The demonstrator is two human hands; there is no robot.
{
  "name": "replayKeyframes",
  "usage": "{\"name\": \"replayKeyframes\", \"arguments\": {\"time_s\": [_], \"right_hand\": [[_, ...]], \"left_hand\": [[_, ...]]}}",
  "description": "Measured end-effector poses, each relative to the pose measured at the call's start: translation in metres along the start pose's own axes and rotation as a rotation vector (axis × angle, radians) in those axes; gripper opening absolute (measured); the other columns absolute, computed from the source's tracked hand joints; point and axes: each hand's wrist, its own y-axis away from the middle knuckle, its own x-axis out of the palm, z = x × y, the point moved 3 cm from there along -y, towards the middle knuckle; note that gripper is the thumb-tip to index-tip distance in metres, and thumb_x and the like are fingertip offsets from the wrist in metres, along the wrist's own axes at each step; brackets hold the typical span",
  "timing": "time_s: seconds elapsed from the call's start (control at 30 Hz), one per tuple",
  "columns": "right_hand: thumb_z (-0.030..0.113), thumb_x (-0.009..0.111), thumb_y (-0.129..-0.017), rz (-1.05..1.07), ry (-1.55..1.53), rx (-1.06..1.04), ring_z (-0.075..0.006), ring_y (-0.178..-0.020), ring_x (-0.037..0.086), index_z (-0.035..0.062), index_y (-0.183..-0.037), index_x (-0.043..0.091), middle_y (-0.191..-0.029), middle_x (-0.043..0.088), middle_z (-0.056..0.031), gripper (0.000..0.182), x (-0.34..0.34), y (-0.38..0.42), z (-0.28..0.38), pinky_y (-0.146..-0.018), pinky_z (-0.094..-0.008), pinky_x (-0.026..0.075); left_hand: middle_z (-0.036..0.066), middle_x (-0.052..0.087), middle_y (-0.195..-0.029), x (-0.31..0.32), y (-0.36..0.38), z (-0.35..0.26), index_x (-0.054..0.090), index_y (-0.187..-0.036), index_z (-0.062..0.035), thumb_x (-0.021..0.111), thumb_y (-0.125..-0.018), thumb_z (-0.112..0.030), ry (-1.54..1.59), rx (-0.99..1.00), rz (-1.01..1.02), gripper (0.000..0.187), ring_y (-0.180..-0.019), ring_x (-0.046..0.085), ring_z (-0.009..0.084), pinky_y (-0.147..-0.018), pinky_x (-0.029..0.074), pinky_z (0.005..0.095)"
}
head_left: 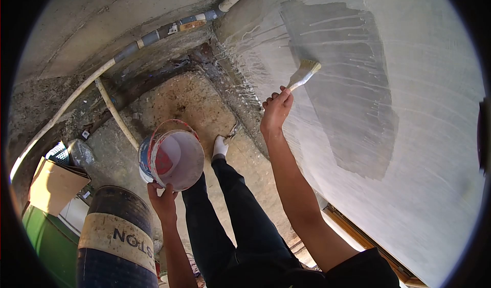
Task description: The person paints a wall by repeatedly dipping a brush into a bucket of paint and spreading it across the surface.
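My right hand point(276, 109) is closed round the handle of a wide paintbrush point(306, 74), its pale bristles up near the wall point(429, 109). A darker, wet-looking patch point(348, 93) with whitish drips running across it covers part of that wall, beside the brush. Whether the bristles touch the surface I cannot tell. Lower left, my left hand point(163, 201) grips the edge of a round bucket point(190, 160). The bucket is tilted, its open mouth facing me, with pale lilac-white material and a red patch visible inside. Its red handle stands up over the rim.
A dark barrel point(116, 237) with a cream band stands at lower left, beside cardboard point(56, 185) and a green object point(46, 242). A pipe point(76, 96) runs along the far wall, with a branch point(116, 115) reaching down to the concrete floor point(179, 101). A wooden frame point(353, 229) lies lower right.
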Motion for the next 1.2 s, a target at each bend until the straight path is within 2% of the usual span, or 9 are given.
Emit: {"name": "replayKeyframes", "arguments": {"time_s": [0.27,0.33,0.4,0.5,0.6,0.73,0.9,1.0,1.2], "right_hand": [[0.041,0.031,-0.103,-0.083,-0.067,0.023,-0.0147,-0.062,0.043,0.0099,-0.108,0.037,-0.079,0.044,-0.0057,0.032,0.06,-0.02,-0.026,-0.053,-0.0298,0.041],[0.04,0.031,-0.103,-0.088,0.123,-0.021,-0.0196,-0.069,0.05,0.0066,-0.108,0.041,-0.083,0.049,-0.0095,0.035,0.103,-0.041,-0.035,-0.061,-0.035,0.046],[0.035,0.028,-0.104,-0.054,0.172,-0.202,-0.0429,-0.082,0.054,-0.0006,-0.109,0.043,-0.09,0.057,-0.0249,0.039,0.141,-0.03,-0.009,-0.077,-0.0492,0.04],[0.033,0.029,-0.104,0.077,0.21,-0.114,-0.0445,-0.084,0.055,-0.0008,-0.111,0.044,-0.094,0.059,-0.0256,0.038,0.161,-0.043,0.004,-0.078,-0.0482,0.041],[0.033,0.031,-0.104,0.004,0.293,-0.117,-0.0413,-0.083,0.056,-0.0011,-0.111,0.046,-0.092,0.059,-0.0242,0.038,0.132,-0.045,-0.006,-0.077,-0.0464,0.042],[0.039,0.035,-0.103,0.023,0.252,-0.162,-0.0116,-0.065,0.044,0.0036,-0.112,0.048,-0.08,0.048,-0.0047,0.039,0.037,-0.046,-0.045,-0.059,-0.0286,0.041],[0.041,0.034,-0.103,-0.156,0.2,-0.061,-0.0106,-0.062,0.041,0.0073,-0.114,0.039,-0.078,0.042,-0.0028,0.036,-0.045,-0.033,-0.101,-0.052,-0.0287,0.037],[0.042,0.033,-0.103,-0.141,-0.047,0.116,-0.0122,-0.062,0.042,0.0091,-0.113,0.035,-0.079,0.042,-0.0036,0.034,-0.014,-0.015,-0.071,-0.053,-0.0301,0.039],[0.039,0.025,-0.103,-0.16,0.114,0.028,-0.0444,-0.072,0.054,0.0009,-0.107,0.038,-0.086,0.056,-0.0261,0.04,0.108,-0.056,-0.067,-0.071,-0.0501,0.042]], "left_hand": [[0.011,0.046,-0.113,-0.002,-0.001,-0.001,0.034,-0.088,-0.0058,0.06,-0.083,0.0,-0.063,0.001,-0.023,0.026,-0.105,0.052,0.0227,-0.079,0.059,0.0425],[0.008,0.043,-0.106,0.001,0.001,-0.002,0.034,-0.088,-0.0062,0.06,-0.084,0.0,-0.072,0.01,-0.008,0.026,-0.103,0.051,0.0199,-0.081,0.06,0.0414],[0.008,0.043,-0.105,0.003,0.003,-0.005,0.034,-0.088,-0.006,0.06,-0.085,0.0,-0.095,0.018,0.0,0.026,-0.102,0.051,0.0198,-0.081,0.06,0.0415],[0.01,0.045,-0.11,0.005,0.005,-0.007,0.034,-0.088,-0.0054,0.06,-0.083,0.0,-0.127,0.023,-0.004,0.026,-0.105,0.052,0.0226,-0.08,0.059,0.0429],[0.012,0.046,-0.114,0.014,0.007,-0.007,0.034,-0.088,-0.0055,0.06,-0.083,0.0,-0.107,0.015,0.01,0.026,-0.106,0.052,0.0237,-0.08,0.059,0.0429],[0.015,0.046,-0.124,0.017,0.007,-0.009,0.035,-0.089,-0.0054,0.06,-0.082,0.0,-0.072,-0.009,0.014,0.026,-0.108,0.052,0.0252,-0.08,0.059,0.0431],[0.016,0.045,-0.127,0.017,0.004,-0.006,0.035,-0.09,-0.0053,0.06,-0.082,0.002,-0.043,-0.007,0.03,0.027,-0.109,0.053,0.0257,-0.08,0.06,0.0428],[0.014,0.046,-0.12,0.016,0.005,-0.006,0.035,-0.089,-0.0052,0.06,-0.082,0.002,-0.06,-0.006,0.02,0.027,-0.108,0.053,0.025,-0.08,0.06,0.0422],[0.011,0.046,-0.109,0.015,0.009,-0.008,0.035,-0.089,-0.005,0.059,-0.083,0.002,-0.127,-0.005,-0.003,0.026,-0.105,0.053,0.0231,-0.08,0.061,0.042]]}}
